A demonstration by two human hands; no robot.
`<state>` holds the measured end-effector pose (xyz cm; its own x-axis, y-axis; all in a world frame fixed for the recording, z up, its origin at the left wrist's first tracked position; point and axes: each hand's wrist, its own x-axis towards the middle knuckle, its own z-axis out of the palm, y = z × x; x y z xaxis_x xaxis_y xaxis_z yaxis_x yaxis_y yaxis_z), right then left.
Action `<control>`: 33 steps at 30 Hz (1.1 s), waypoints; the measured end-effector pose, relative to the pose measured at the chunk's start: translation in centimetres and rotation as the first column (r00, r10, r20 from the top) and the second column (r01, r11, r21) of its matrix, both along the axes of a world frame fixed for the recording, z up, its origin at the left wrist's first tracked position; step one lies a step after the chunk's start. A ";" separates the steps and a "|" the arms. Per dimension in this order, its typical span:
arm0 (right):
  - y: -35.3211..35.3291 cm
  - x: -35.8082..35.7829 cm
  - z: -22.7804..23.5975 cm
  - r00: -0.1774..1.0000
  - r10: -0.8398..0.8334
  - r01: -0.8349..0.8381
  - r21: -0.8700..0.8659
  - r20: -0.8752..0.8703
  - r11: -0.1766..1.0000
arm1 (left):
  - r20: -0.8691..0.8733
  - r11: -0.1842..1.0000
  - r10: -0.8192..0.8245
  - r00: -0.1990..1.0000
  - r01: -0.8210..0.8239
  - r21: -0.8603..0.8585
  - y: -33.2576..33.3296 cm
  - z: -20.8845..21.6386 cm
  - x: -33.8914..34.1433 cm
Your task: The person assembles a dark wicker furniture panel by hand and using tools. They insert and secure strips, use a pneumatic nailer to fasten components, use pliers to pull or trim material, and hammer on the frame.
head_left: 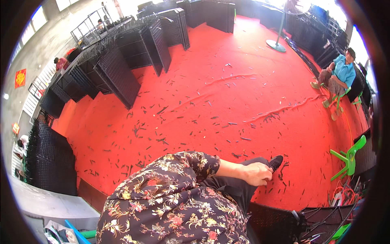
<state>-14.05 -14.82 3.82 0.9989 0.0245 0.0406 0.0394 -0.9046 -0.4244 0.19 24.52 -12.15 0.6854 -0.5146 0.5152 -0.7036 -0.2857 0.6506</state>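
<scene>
Seated worker's view over a red carpet (227, 101). One hand (256, 174), reaching from a floral sleeve (170, 199), rests curled on the dark-trousered leg (237, 189) near a black shoe (276, 162); which hand it is, and whether it clamps anything, cannot be told. Dark strip offcuts (162, 140) litter the carpet. Finished black woven panels (118, 73) stand far left; an unfinished woven piece (284, 221) lies near right. A seated person (339, 75) rests far right.

- Red carpet (243, 105), speckled with dark scraps
- Black woven panels (122, 73)
- Dark floral sleeve (178, 191)
- Green plastic chair (349, 156)
- Seated person's turquoise shirt (344, 70)
</scene>
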 end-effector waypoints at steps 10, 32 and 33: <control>-2.5 0.2 -1.5 0.998 -0.025 0.034 0.161 -0.057 0.986 | -0.238 0.828 0.368 0.899 -0.200 0.524 9.3 -12.5 3.1; -4.5 -0.5 -2.1 0.956 -0.197 0.238 0.185 -0.216 0.953 | -0.429 0.676 0.558 0.710 -0.089 0.732 11.9 -19.0 0.4; -4.0 -0.4 -1.8 0.958 -0.199 0.233 0.154 -0.206 0.960 | -0.430 0.683 0.553 0.713 -0.093 0.724 12.0 -18.7 0.3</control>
<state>-14.46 -18.81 2.03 0.9694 -0.1833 -0.1632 -0.2439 -0.7938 -0.5572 0.53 36.50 -30.88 0.8947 -0.2180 -0.3898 -0.0233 -0.8944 0.4466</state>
